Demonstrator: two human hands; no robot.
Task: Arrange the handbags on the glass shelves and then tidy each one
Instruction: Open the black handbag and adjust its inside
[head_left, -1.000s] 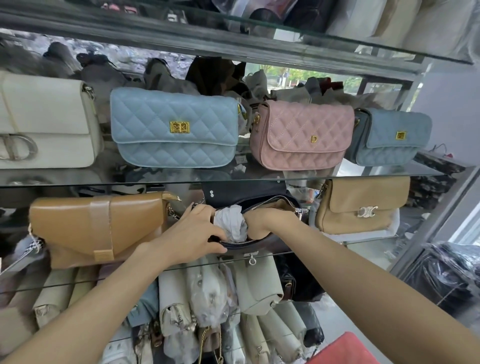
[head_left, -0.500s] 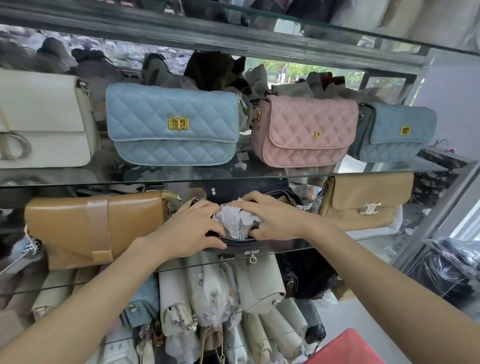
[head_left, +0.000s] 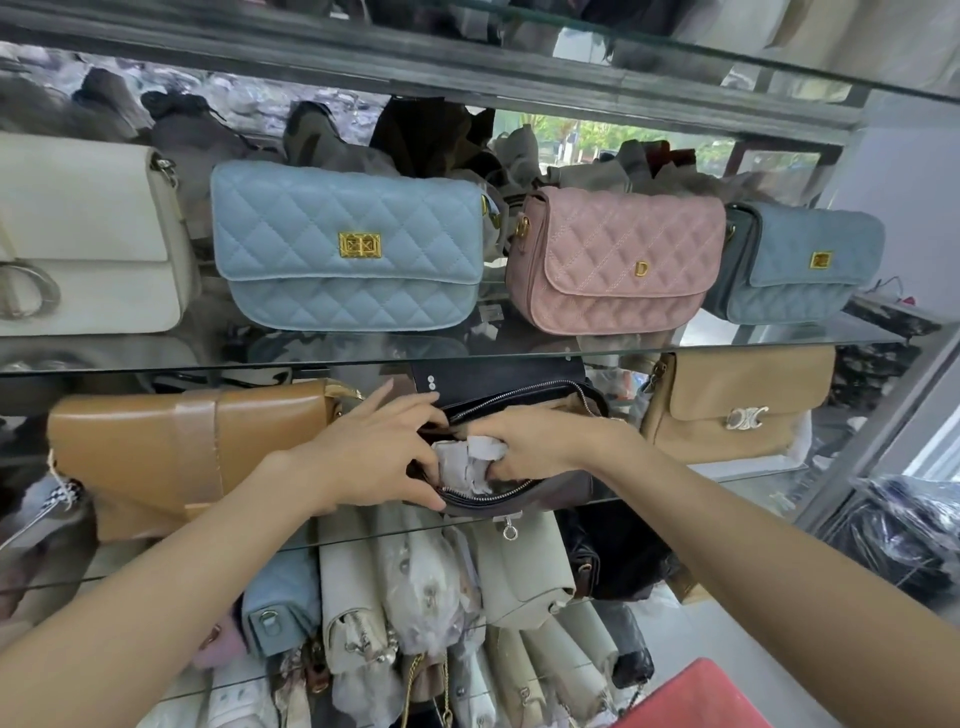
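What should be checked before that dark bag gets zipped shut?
1. Paper fully inside: not ok, it bulges out of the opening.
2. Zip open: ok, the teeth are parted.
3. Left hand steadies the dark bag: ok.
4. Right hand on the paper: ok, fingers press into it.
5. Zip pull free: ok, it hangs over the shelf edge.
6. Bag fully on the shelf: cannot tell.

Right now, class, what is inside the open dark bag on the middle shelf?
Crumpled white stuffing paper shows in the dark bag between its unzipped edges. The right hand pushes into it; the left hand holds the bag's rim. Anything beneath the paper is covered.
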